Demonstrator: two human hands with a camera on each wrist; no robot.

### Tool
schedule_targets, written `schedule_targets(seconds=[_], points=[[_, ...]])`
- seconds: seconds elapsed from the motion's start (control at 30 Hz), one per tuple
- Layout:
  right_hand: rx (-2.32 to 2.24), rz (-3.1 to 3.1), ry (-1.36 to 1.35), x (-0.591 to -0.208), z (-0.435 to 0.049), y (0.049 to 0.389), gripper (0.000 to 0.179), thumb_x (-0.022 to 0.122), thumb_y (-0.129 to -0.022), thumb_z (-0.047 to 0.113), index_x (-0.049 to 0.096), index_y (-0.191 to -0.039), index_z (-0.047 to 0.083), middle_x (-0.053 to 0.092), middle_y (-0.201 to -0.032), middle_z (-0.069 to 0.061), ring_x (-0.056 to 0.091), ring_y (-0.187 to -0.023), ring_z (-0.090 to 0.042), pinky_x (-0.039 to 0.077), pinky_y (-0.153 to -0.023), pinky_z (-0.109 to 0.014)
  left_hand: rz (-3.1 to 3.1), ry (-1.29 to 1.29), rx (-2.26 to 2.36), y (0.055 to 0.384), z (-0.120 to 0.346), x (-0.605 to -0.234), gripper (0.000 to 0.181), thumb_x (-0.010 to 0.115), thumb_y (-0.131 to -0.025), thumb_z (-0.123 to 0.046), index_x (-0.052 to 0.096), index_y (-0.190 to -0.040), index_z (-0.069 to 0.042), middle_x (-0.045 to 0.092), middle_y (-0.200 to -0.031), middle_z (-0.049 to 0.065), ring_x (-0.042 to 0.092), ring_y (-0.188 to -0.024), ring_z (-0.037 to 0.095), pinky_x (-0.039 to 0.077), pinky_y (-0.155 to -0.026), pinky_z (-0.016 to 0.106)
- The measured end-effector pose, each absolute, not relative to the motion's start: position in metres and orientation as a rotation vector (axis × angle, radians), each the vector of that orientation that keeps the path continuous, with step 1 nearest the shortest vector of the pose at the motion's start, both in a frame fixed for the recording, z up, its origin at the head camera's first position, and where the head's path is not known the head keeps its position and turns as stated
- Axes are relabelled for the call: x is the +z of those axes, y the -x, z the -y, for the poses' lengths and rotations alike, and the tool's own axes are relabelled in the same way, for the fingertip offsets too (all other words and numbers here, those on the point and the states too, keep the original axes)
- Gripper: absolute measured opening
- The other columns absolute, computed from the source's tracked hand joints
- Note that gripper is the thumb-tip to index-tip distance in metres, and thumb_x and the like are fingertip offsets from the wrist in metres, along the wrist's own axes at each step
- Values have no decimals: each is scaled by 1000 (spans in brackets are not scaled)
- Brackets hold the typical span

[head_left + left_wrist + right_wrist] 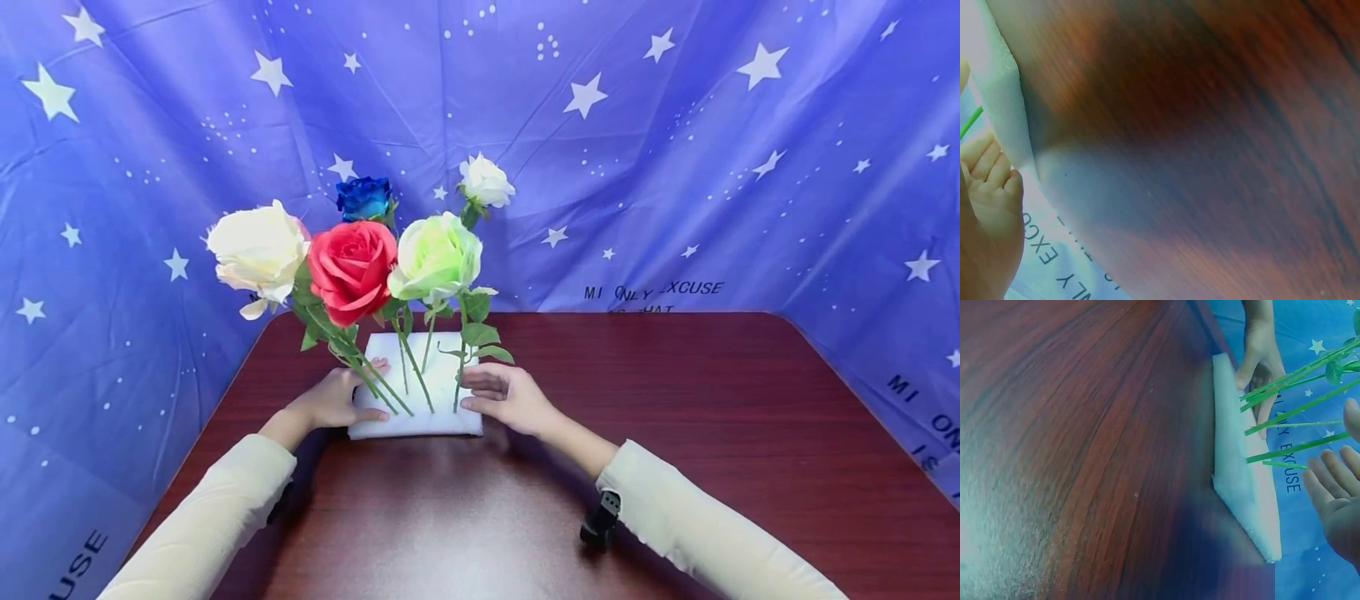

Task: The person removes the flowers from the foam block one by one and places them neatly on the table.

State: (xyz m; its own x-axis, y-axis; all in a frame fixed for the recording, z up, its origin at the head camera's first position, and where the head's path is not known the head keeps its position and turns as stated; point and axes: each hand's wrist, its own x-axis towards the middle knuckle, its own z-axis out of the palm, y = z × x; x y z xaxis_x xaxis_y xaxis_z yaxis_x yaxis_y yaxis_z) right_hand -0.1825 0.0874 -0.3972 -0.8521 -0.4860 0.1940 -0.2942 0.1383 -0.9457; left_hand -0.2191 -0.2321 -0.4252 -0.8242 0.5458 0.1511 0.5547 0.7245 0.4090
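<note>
Fingers and thumb of the left hand (337, 398) are spread wide at the left edge of a white foam block (446, 427), the thumb lying on its top; those of the right hand (513, 400) reach out, thumb apart, at the block's right side, and whether they touch a stem I cannot tell. Nearer the camera are two pale sleeves (202, 517), with a dark device (600, 521) by the right wrist.

The block sits flat on a dark red wooden table (675, 417), between the hands, its edges slightly fuzzy. Green stems (417, 374) stand in its top at differing slants, the leftmost pair leaning strongly left. Over its front part are three large blooms: a cream rose (257, 250) on the left with a pinkish patch behind it, a red rose (352, 267) in the middle, and a pale green rose (437, 257) on the right, above green leaves (480, 335).

Farther back, a blue rose (363, 197) is partly covered by the red one, and a smaller white rose (486, 181) rises to the right. Beyond the table hangs a creased blue-violet cloth (660, 192) with white stars (585, 94) and dark lettering (652, 292).
</note>
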Motion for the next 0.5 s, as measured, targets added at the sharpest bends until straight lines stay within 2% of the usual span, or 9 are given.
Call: schedule_targets(seconds=[0.23, 0.4, 0.5], points=[[-1844, -2204, 770, -393, -87, 183, 37, 69, -83, -1, 61, -118, -9, 65, -118, -29, 62, -113, -43, 54, -86, -17, 2934, 898, -718, 220, 231, -424, 79, 83, -72, -34, 53, -135, 1, 54, -139, 22, 49, -131, 39, 41, -107, 53], [-1866, -2182, 796, -393, -85, 181, 35, 69, -83, -1, 63, -116, -9, 65, -117, -29, 63, -111, -42, 55, -86, -18, 2934, 905, -717, 221, 231, -423, 79, 83, -71, -35, 53, -135, 2, 54, -138, 23, 49, -130, 40, 42, -106, 55], [-1906, -2141, 738, -393, -84, 183, 33, 68, -83, -1, 63, -116, -9, 66, -118, -28, 65, -112, -34, 55, -87, -20, 2918, 914, -714, 221, 231, -422, 79, 83, -70, -34, 54, -134, 2, 55, -137, 24, 50, -129, 41, 42, -106, 55]])
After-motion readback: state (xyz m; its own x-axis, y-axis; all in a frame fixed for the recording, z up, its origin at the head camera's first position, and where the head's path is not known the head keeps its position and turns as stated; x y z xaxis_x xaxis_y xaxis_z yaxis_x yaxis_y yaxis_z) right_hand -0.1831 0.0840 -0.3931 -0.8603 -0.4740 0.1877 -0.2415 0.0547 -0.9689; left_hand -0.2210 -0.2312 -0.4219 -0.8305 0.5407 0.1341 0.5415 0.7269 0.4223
